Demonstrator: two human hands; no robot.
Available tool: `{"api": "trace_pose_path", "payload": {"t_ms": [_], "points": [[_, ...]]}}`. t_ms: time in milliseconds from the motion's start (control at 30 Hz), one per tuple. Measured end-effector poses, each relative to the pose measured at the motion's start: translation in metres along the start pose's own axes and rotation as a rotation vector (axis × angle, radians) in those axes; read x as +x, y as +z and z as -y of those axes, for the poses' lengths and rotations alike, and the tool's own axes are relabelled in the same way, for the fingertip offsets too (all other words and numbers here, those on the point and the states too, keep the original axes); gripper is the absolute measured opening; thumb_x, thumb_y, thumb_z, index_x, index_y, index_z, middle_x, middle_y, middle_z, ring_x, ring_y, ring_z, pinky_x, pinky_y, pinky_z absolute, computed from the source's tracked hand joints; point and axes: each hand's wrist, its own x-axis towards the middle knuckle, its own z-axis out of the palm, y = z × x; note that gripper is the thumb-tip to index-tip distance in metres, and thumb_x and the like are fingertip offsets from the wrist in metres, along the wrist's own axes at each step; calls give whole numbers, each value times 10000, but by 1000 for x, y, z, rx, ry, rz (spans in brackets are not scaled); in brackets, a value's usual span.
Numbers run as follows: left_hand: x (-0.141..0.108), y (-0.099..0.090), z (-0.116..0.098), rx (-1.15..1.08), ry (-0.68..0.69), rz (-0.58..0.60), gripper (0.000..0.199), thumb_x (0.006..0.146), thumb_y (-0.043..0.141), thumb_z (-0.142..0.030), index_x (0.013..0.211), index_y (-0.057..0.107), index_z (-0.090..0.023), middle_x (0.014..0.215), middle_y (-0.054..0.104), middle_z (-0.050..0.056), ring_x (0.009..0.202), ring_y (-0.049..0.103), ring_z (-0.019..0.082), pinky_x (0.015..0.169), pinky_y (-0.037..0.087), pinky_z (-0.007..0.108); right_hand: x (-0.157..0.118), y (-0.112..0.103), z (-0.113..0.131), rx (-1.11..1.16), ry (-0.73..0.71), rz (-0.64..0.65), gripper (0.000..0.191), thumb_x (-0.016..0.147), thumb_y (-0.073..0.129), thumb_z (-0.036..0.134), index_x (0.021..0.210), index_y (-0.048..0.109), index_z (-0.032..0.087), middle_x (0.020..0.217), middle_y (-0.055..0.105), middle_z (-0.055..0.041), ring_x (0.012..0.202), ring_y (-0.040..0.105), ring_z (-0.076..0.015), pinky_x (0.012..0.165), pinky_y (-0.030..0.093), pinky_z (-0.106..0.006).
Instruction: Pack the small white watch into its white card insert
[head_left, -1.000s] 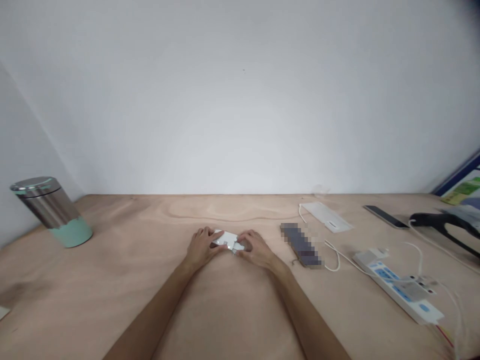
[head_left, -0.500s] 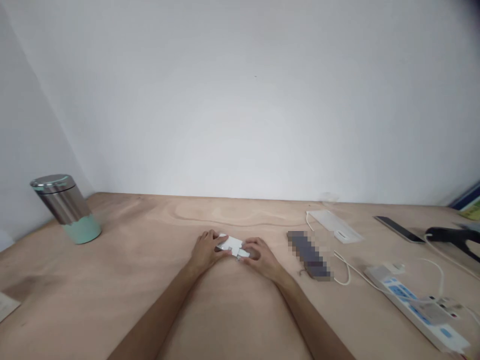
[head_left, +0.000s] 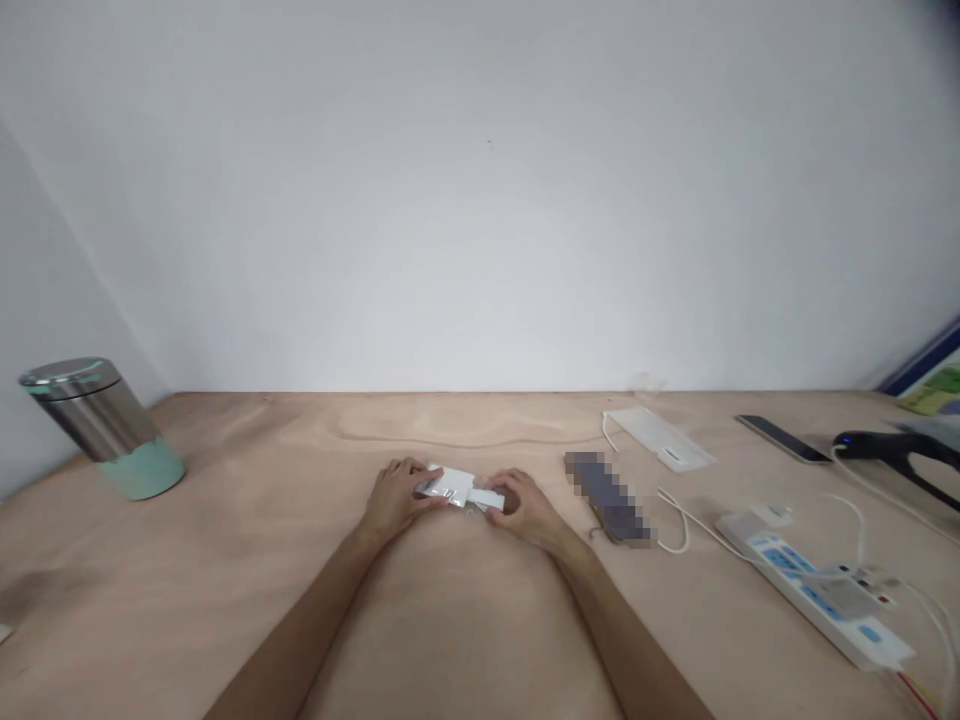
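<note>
My left hand (head_left: 393,496) is closed on a flat white packet (head_left: 453,485), its thumb and fingers gripping the left end. Shiny clear plastic shows along the packet's front edge. My right hand (head_left: 526,508) pinches a small white strip (head_left: 486,498) between thumb and fingers. The strip's left end meets or overlaps the packet's right edge; I cannot tell whether they are joined. A bit of clear film (head_left: 472,511) shows just below where they meet. Both hands are low over the wooden table (head_left: 450,620).
A steel and mint-green tumbler (head_left: 105,430) stands at the left. Rightward lie a pixelated phone (head_left: 609,498), a translucent white sleeve (head_left: 652,432), a dark flat device (head_left: 781,438) and a black handle-like object (head_left: 892,455). A power strip (head_left: 810,590) with white cables (head_left: 684,535) sits front right.
The white strip now lies more level and shows more of its length beside the packet. Both hands have shifted slightly left in view, as has most of the scene.
</note>
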Motion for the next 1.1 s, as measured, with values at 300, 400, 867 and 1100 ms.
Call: {"api": "trace_pose_path", "payload": {"t_ms": [300, 400, 867, 1100], "points": [[2, -5, 16, 28, -24, -30, 416, 783, 606, -543, 1123, 653, -309, 1079, 618, 39, 1022, 520, 242, 904, 397, 369, -3, -6, -1, -67, 149, -67, 280, 664, 583, 162, 942, 578, 192, 878, 632, -39, 813, 558, -195, 727, 413, -297], [3, -9, 26, 45, -49, -38, 434, 777, 606, -547, 1119, 660, -286, 1087, 620, 51, 1011, 528, 247, 905, 403, 362, -4, -5, -5, 45, 183, -100, 222, 688, 539, 181, 909, 558, 198, 813, 615, -13, 745, 550, -176, 663, 414, -271], [4, -22, 27, 185, -203, 3, 486, 798, 575, -433, 1218, 569, -188, 1170, 573, 120, 1091, 502, 305, 916, 398, 396, -3, -7, -10, 387, 341, -237, 269, 657, 574, 259, 918, 539, 203, 783, 635, 4, 702, 561, -163, 603, 431, -244], [-3, 9, -13, 129, 112, -189, 447, 856, 513, -364, 1245, 495, -144, 1224, 544, 124, 1203, 416, 290, 1022, 349, 439, -2, 10, 12, 578, 367, -140, 286, 672, 603, 257, 946, 525, 224, 840, 648, 9, 627, 553, -136, 496, 387, -212]]}}
